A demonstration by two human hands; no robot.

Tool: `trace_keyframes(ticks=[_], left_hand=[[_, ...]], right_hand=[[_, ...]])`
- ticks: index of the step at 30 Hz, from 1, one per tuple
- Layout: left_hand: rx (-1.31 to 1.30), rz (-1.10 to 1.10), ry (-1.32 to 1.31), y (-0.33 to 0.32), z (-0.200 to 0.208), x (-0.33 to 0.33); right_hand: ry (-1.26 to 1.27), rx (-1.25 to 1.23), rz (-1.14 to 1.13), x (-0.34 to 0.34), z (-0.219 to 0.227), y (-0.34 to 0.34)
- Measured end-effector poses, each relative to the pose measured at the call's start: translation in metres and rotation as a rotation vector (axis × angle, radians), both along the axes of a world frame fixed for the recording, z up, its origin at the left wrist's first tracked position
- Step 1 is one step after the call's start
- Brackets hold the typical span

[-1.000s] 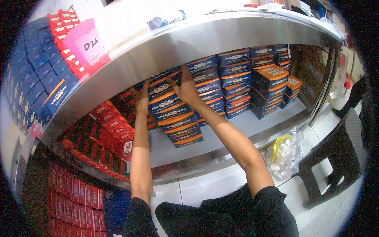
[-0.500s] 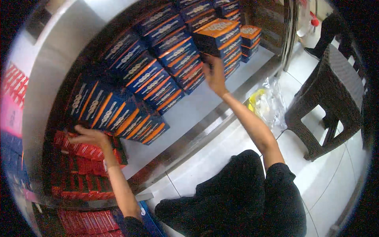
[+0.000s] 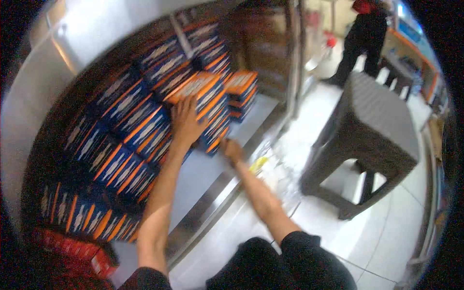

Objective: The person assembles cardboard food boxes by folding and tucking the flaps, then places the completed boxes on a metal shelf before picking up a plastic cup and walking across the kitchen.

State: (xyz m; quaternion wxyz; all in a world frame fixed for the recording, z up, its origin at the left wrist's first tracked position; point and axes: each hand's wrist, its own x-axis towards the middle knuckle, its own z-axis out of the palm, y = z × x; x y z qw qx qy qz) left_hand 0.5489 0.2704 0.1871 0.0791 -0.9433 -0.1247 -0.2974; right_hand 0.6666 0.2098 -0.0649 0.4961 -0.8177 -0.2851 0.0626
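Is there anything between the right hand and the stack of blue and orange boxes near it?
Nothing visible does. The right hand is low beside the stack of blue and orange boxes, over bare shelf. The left hand lies flat on the boxes.

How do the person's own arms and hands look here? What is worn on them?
Both forearms are bare, and the left hand and right hand wear no gloves. Short black sleeves end near the elbows: the left sleeve and the right sleeve. The picture is too blurred to tell any ring or watch.
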Motion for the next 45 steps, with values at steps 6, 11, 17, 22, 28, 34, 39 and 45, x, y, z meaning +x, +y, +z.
trace_keyframes(ticks=[6,11,17,22,28,34,39,45], left_hand=[[-0.099,-0.053,0.058,-0.05,0.014,0.016],[0.05,-0.108,0.09,-0.101,0.036,-0.026],[-0.11,0.322,0.1,-0.111,0.005,-0.169],[-0.151,0.541,0.178,-0.091,0.014,-0.239],[0.068,0.571,0.048,-0.042,0.003,-0.286],[0.106,0.633,0.043,-0.061,-0.004,-0.29],[-0.017,0.576,0.04,-0.076,0.002,-0.242],[0.022,0.625,-0.023,-0.061,-0.008,-0.238]], right_hand=[[0.15,0.027,-0.074,0.035,-0.037,-0.007],[-0.559,0.222,-0.196,0.017,-0.085,-0.03],[0.715,0.256,0.343,-0.201,-0.044,-0.061],[0.696,0.345,0.382,-0.29,-0.051,-0.025],[1.012,0.56,0.766,-0.316,-0.038,0.028],[0.678,0.407,0.376,-0.306,-0.036,0.006],[0.289,0.419,0.657,-0.248,-0.024,0.018],[0.16,0.563,0.648,-0.264,-0.009,0.01]])
